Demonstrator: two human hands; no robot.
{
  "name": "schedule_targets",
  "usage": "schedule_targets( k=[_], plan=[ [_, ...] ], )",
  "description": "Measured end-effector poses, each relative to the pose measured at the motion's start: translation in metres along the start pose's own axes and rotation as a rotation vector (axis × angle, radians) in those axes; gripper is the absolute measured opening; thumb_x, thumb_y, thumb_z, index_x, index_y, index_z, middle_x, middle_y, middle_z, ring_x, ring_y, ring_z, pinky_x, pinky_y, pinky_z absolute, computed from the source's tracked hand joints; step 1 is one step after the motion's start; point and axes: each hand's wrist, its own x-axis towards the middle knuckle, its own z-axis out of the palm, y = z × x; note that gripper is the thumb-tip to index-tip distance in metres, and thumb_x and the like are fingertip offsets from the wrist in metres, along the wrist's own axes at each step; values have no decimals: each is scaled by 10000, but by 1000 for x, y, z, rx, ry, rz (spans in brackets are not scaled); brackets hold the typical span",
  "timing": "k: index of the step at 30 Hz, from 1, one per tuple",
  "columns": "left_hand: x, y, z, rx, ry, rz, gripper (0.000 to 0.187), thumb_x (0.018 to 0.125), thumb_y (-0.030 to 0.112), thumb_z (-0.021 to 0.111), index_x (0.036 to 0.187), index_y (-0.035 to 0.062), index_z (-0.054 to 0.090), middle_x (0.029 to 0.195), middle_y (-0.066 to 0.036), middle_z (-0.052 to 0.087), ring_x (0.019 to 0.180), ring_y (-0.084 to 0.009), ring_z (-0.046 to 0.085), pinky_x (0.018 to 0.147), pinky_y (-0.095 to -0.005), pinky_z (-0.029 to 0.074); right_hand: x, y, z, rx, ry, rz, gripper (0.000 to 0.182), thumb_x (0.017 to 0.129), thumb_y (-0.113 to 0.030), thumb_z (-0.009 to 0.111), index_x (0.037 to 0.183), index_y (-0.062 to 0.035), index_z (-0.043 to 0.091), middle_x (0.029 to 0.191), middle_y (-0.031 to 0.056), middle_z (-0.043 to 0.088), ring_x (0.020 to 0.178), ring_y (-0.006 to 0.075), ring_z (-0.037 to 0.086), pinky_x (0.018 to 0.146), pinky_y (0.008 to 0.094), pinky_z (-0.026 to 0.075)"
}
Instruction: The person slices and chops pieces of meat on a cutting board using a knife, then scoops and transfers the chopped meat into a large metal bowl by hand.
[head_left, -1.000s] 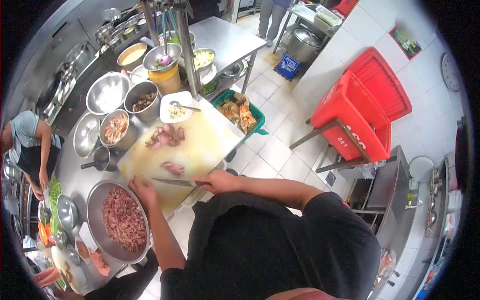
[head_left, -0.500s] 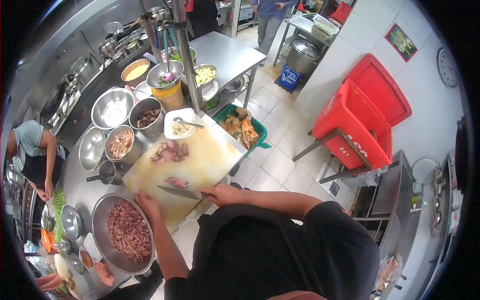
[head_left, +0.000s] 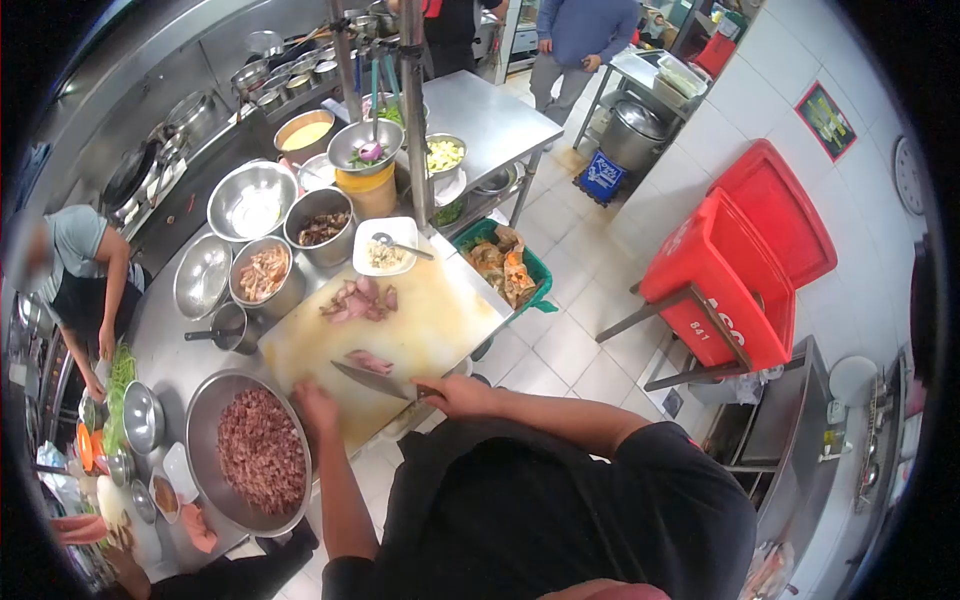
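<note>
My right hand (head_left: 458, 395) grips the handle of a large knife (head_left: 370, 380) whose blade lies across the near part of a pale cutting board (head_left: 430, 325). My left hand (head_left: 315, 405) rests on the board's near left edge, beside a wide steel bowl (head_left: 205, 420) full of chopped red meat (head_left: 258, 450). A single slice of meat (head_left: 370, 361) lies just beyond the blade. A pile of pink meat slices (head_left: 358, 299) sits at the board's far side.
Several steel bowls and pots (head_left: 250, 208) with food crowd the counter behind the board, plus a white dish (head_left: 388, 252) with a spoon. A green crate (head_left: 503, 260) sits right of the board, red bins (head_left: 735, 260) beyond. A person (head_left: 85, 280) stands at left.
The view has shifted, so everything sits lower and further right in the frame. My hands and the knife keep about the same place on the board.
</note>
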Motion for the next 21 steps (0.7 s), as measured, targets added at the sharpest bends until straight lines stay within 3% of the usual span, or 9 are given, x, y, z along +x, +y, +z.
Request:
schedule_targets(
  k=[3,6,9,11,12,14,16,19,21],
  plan=[
    [-21,34,-15,-100,-105,11,384,911,-21,557,1279,31,654,1302,-253,591,1223,-463,580,1089,-503,462,0,-7,-2,14,-18,25,556,993,-235,633,1524,-172,481,1137,249,723,977,460,706,853,541,560],
    [-33,66,-31,-258,-125,146,364,909,-37,568,1256,23,659,1315,-245,601,1233,-451,590,1066,-498,483,2,-10,-3,-25,-26,60,545,994,-219,634,1518,-166,495,1152,247,725,991,453,709,868,533,556],
    [-43,83,-33,-358,-76,152,370,896,-59,609,1242,38,698,1294,-233,652,1216,-417,630,1021,-470,526,2,-1,3,-2,14,-7,493,997,-199,630,1476,-138,532,1163,246,722,1008,455,710,874,532,553],
    [-51,68,-14,-341,57,179,321,923,-31,629,1223,48,711,1315,-228,660,1227,-409,637,1025,-450,533,9,28,23,-36,129,-139,401,1002,-156,606,1394,-75,573,1183,262,710,1101,450,693,943,523,539],
    [-50,72,-21,-438,92,88,250,929,-11,649,1168,34,709,1293,-235,661,1224,-416,633,1030,-454,528,4,-8,1,2,35,-43,427,1007,-151,598,1424,-69,558,1198,260,709,1115,446,688,973,520,529],
    [-44,71,-36,-456,111,76,174,900,-43,676,1064,11,700,1178,-171,697,1239,-384,620,1045,-452,517,9,20,14,-3,15,-9,510,1024,-158,602,1519,-106,490,1271,269,689,1161,445,677,984,486,544],
    [-39,56,-37,-523,64,129,193,886,-77,672,1037,39,707,1147,-139,699,1233,-371,626,1035,-437,526,9,11,12,75,27,-17,573,1036,-155,613,1575,-161,419,1218,298,696,1120,478,688,911,496,567],
    [-41,62,-46,-611,-31,-11,230,887,-93,619,1000,88,703,1147,-144,677,1210,-392,626,993,-457,532,6,-6,2,36,-44,121,578,1044,-167,611,1583,-158,401,1210,312,690,1105,498,685,896,505,566],
    [-37,59,-42,-613,-39,-1,229,889,-88,620,995,93,712,1119,-141,682,1196,-376,630,994,-445,529,8,-8,2,79,-27,110,557,1046,-172,612,1570,-138,425,1211,322,683,1140,493,675,931,480,554]
  ],
)
